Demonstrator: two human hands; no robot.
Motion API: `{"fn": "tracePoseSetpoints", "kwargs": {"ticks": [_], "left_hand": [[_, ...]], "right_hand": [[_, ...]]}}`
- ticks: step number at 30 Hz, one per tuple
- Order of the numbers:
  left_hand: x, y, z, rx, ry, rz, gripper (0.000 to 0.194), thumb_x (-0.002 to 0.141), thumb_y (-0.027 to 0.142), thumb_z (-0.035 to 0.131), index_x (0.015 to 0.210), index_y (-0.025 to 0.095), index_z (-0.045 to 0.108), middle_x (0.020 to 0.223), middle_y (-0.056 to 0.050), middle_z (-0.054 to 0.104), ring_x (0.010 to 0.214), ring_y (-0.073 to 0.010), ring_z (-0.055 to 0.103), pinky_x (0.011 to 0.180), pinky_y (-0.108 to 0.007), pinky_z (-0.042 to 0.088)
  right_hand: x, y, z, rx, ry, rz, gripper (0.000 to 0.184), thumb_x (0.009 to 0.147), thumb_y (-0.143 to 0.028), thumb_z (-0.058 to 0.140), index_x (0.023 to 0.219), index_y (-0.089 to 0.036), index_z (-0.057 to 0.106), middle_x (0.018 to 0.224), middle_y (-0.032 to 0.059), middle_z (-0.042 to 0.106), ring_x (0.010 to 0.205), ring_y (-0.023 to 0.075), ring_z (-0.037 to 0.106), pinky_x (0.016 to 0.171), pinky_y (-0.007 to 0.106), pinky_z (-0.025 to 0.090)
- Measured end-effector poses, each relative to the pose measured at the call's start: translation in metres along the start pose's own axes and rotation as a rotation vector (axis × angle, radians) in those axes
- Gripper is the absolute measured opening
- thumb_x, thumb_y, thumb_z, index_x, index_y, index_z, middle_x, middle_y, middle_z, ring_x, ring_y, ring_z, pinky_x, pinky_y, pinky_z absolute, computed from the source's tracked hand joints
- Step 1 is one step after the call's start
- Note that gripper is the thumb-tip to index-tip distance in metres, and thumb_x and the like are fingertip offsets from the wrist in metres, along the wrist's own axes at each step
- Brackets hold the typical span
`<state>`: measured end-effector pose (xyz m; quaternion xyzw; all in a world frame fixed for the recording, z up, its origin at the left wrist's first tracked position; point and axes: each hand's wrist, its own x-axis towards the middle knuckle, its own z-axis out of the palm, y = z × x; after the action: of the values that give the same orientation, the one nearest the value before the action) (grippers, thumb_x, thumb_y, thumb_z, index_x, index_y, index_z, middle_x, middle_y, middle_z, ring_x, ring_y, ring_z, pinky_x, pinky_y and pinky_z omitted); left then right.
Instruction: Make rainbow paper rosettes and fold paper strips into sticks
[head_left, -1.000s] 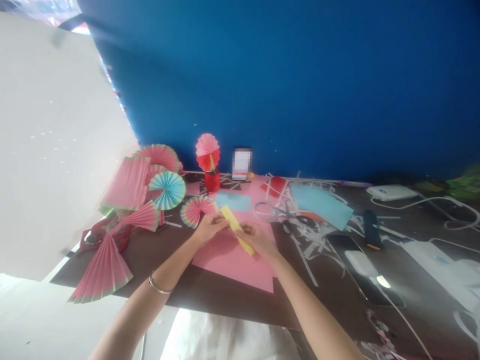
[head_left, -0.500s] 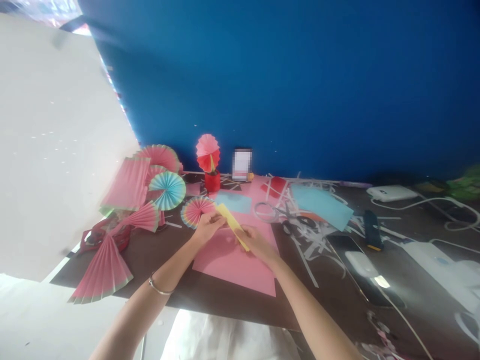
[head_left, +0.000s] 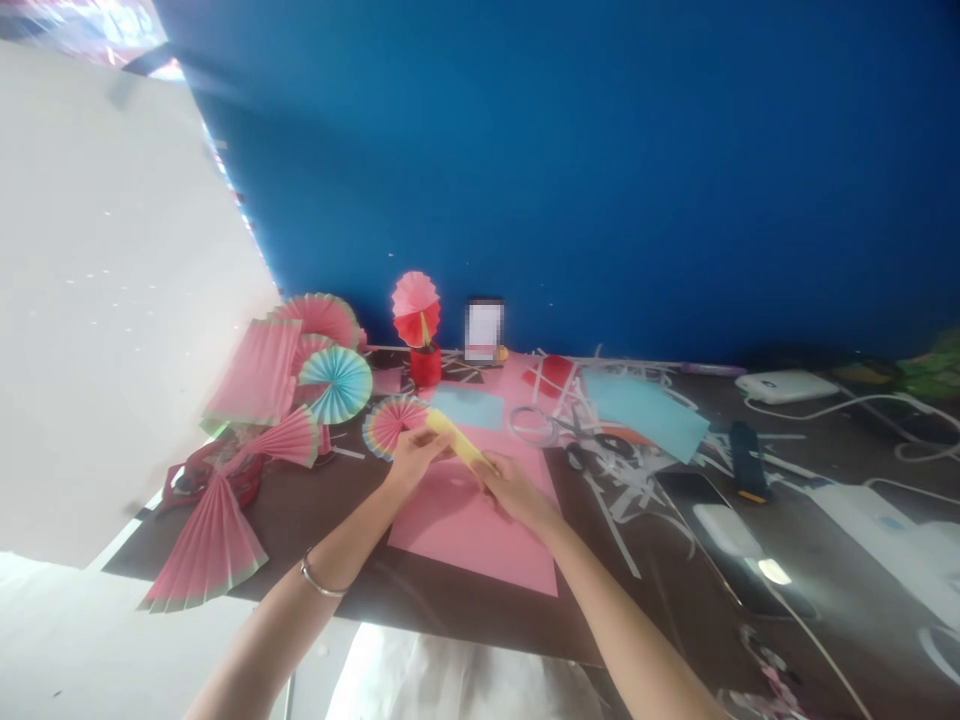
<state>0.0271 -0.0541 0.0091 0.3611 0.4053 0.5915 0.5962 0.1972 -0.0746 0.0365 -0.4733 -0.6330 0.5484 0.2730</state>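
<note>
A narrow yellow folded paper strip (head_left: 459, 440) slants between my hands, above a pink paper sheet (head_left: 480, 540) on the dark table. My left hand (head_left: 417, 455) pinches its far left part, fingers closed. At its nearer right end my right hand (head_left: 516, 490) grips it, fingertips partly hidden. Just beyond my left hand lies a round pleated paper fan (head_left: 391, 424) with coloured edges. A light blue paper piece (head_left: 469, 408) rests behind the strip.
Pink pleated paper fans (head_left: 206, 555) and a blue rosette (head_left: 337, 385) crowd the left. A red cup (head_left: 425, 368) holds a paper flower. Scissors (head_left: 577, 425) lie among white paper scraps (head_left: 634, 485) on the right, near a phone (head_left: 739, 550) and cables. A blue wall (head_left: 570, 170) stands behind.
The yellow strip has tilted slightly, and its right end now shows less beside my right hand. Both hands keep hold of it, with only small finger shifts.
</note>
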Motion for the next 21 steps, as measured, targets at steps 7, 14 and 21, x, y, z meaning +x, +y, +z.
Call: {"fn": "tracePoseSetpoints", "kwargs": {"ticks": [7, 14, 21], "left_hand": [[0.0010, -0.0017, -0.0006, -0.005, -0.022, -0.034, 0.033, 0.055, 0.036, 0.078, 0.072, 0.009, 0.068, 0.068, -0.005, 0.068, 0.065, -0.0165, 0.065, 0.072, -0.033, 0.055], [-0.0020, 0.0036, 0.0031, 0.118, 0.010, -0.043, 0.039, 0.054, 0.045, 0.076, 0.067, 0.009, 0.068, 0.061, -0.005, 0.067, 0.060, -0.0192, 0.066, 0.067, -0.037, 0.057], [-0.0017, 0.0000, 0.0037, 0.083, -0.107, -0.038, 0.038, 0.058, 0.042, 0.074, 0.075, 0.010, 0.067, 0.075, -0.009, 0.070, 0.074, -0.0223, 0.067, 0.073, -0.036, 0.054]], "right_hand": [[0.0032, 0.0017, 0.0028, 0.103, -0.010, 0.014, 0.040, 0.077, -0.057, 0.047, 0.063, -0.020, 0.040, 0.047, -0.0080, 0.034, 0.037, 0.0048, 0.028, 0.034, 0.018, 0.018], [0.0025, 0.0019, 0.0012, 0.178, -0.049, 0.009, 0.044, 0.074, -0.061, 0.049, 0.065, -0.019, 0.044, 0.048, -0.0064, 0.038, 0.038, 0.0051, 0.032, 0.036, 0.019, 0.021], [0.0011, -0.0022, 0.0018, 0.184, -0.050, 0.035, 0.047, 0.073, -0.064, 0.050, 0.065, -0.018, 0.046, 0.048, -0.0068, 0.036, 0.038, 0.0056, 0.036, 0.037, 0.019, 0.021]]}}
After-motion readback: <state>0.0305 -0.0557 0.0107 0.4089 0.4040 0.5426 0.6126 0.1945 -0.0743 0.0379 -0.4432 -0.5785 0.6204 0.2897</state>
